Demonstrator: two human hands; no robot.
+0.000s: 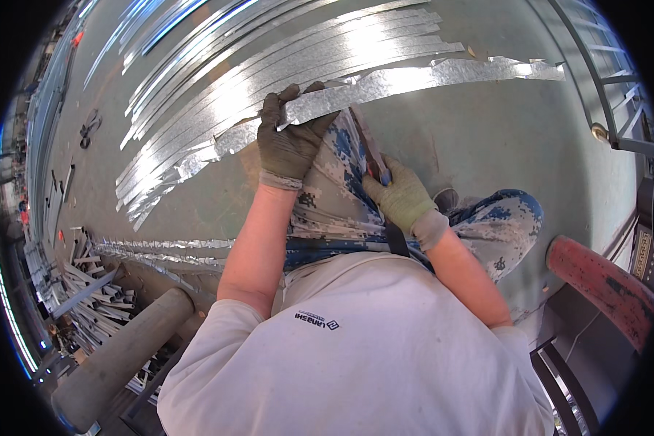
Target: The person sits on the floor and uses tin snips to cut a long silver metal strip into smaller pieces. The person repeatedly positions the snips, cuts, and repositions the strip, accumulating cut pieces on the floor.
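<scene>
The person's left hand point(291, 142), in a dark dusty glove, grasps a long shiny metal strip point(407, 83), with the fingers at its far side. The strip runs from this hand toward the right, lying across the scene in front of the knees, and its far edge is bent and ragged in places. Whether it continues to the left beneath the glove, I cannot tell. The right hand point(402, 195), in a paler greenish glove, is nearer and farther right, clenched around the handle of a long, narrow, brownish tool point(367, 142) that shows bits of blue and orange by the fingers. The tool points away toward the strip's near edge; whether the two touch is unclear. Beyond the left hand, many flat metal strips point(269, 80) lie side by side in slanting rows on the grey-green floor point(501, 123). The person wears a white shirt point(370, 356) and blue-and-grey patterned trousers point(334, 174). On the near left, a heap of metal scraps point(94, 298) lies beside a thick grey cylinder point(123, 356). On the right is a worn red cylinder point(603, 287), and farther off stands a metal frame point(603, 87) with a small wheel point(599, 132).
</scene>
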